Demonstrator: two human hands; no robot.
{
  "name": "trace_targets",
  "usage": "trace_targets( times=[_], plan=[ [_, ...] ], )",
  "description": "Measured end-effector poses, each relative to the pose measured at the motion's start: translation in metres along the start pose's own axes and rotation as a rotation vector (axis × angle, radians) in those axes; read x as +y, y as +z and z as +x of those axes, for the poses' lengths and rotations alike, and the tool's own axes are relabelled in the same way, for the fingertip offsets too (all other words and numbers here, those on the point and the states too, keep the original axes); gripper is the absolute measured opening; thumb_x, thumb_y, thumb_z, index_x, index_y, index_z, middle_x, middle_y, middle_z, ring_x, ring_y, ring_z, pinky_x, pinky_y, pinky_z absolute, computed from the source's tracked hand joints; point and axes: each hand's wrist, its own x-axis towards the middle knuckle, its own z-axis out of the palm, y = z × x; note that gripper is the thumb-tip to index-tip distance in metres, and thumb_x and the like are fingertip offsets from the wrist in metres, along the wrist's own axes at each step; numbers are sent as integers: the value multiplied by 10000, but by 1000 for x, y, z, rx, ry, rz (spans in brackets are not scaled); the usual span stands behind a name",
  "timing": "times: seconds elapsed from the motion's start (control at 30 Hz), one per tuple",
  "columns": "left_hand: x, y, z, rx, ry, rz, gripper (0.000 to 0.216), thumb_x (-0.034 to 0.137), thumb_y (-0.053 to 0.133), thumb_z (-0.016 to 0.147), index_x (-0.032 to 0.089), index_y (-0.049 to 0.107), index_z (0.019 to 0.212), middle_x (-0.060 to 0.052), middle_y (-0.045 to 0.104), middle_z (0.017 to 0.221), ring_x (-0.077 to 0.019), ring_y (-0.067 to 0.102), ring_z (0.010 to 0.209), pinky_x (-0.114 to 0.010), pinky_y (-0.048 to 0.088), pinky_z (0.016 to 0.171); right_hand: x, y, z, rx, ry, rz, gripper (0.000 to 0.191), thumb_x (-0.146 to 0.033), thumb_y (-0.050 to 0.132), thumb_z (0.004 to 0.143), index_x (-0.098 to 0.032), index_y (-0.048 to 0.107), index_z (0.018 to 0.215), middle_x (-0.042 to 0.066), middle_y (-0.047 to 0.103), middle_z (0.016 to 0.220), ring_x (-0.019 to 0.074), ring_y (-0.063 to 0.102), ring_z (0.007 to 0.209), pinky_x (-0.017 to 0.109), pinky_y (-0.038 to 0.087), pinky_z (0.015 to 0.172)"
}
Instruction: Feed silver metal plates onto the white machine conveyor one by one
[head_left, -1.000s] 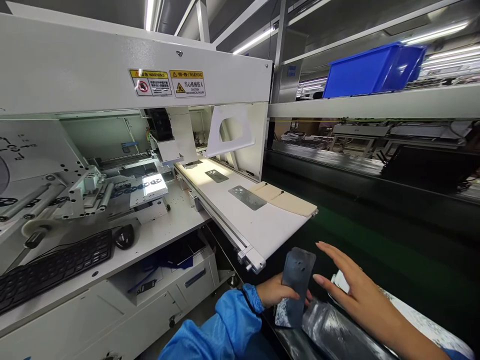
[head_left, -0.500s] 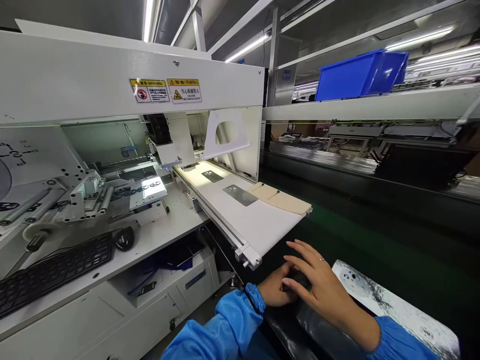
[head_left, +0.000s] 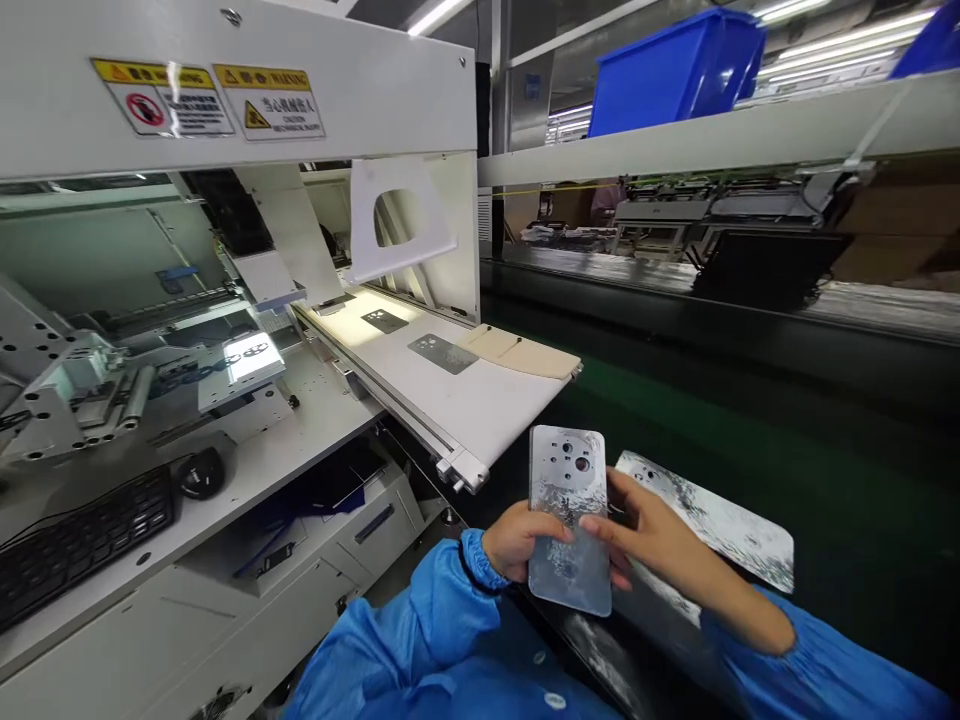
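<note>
No longer overlapping, the left hand (head_left: 516, 541) and right hand (head_left: 660, 532) now hold a silvery panel (head_left: 570, 572) in their fingers at lower centre. A blue bin (head_left: 667, 78) sits upper right, contents hidden.

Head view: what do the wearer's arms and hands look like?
Left hand and right hand: bare, no gloves. Left sleeve and right sleeve: blue, loose, wrinkled, slightly shiny, gathered at the wrists. Thin black band at the left cuff.
</note>
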Motion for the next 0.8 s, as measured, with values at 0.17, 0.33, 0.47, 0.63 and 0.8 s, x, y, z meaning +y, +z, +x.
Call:
trace_targets(
  times=[0.17,0.33,0.47,0.63,0.8],
  plan=[
    [-17,7,3,39,-66,-19,513,240,627,570,52,647,1047,-138,738,794,-328,698,869,-497,436,923,11,-4,-30,-31,184,76,443,-532,770,642,-186,622,876,11,690,677,136,542,402,274,450,386],
    [-29,6,8,121,-54,-11,396,309,694,652,45,680,947,-164,741,874,-361,660,1020,-510,404,993,22,-24,-40,-3,219,238,440,-531,797,609,-185,645,834,2,682,635,147,554,428,290,469,428],
    [-32,10,14,247,12,6,433,282,783,609,73,684,975,-137,746,883,-333,685,956,-481,449,954,34,-30,-41,95,181,334,417,-548,797,609,-178,703,777,56,730,746,235,679,692,371,564,664],
    [-29,14,19,388,54,-24,461,270,825,574,92,686,975,-103,748,839,-298,704,858,-446,492,897,39,-49,-38,226,213,383,424,-553,837,536,-198,746,749,76,749,779,305,692,858,446,543,824],
    [-21,18,20,455,95,-18,433,260,845,545,102,697,919,-83,747,803,-285,701,833,-459,489,895,43,-78,-40,275,233,321,433,-588,829,517,-223,745,735,63,750,775,310,695,840,457,549,808]
  ],
)
